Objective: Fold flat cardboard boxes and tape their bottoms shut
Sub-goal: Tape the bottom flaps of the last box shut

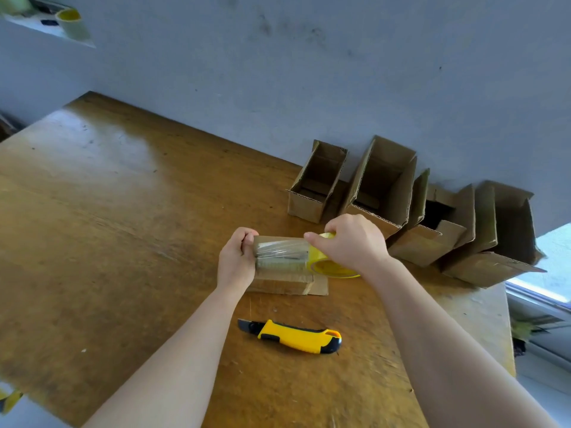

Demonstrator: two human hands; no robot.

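Glistening clear tape (279,250) across brown box (282,281)

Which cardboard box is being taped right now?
The box held between the left hand and right hand, tape across it; the others stand open by the wall.

Yellow tape roll (323,263) mostly hidden under right hand (352,242); left hand (236,261) covers brown cardboard box (279,281) end.

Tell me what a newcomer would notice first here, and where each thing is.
On the brown wooden table, the left hand grips a small brown cardboard box while the right hand holds a yellow roll of clear tape stretched across it. A yellow-and-black utility knife lies nearer the person, and open brown cardboard boxes line the wall at right.
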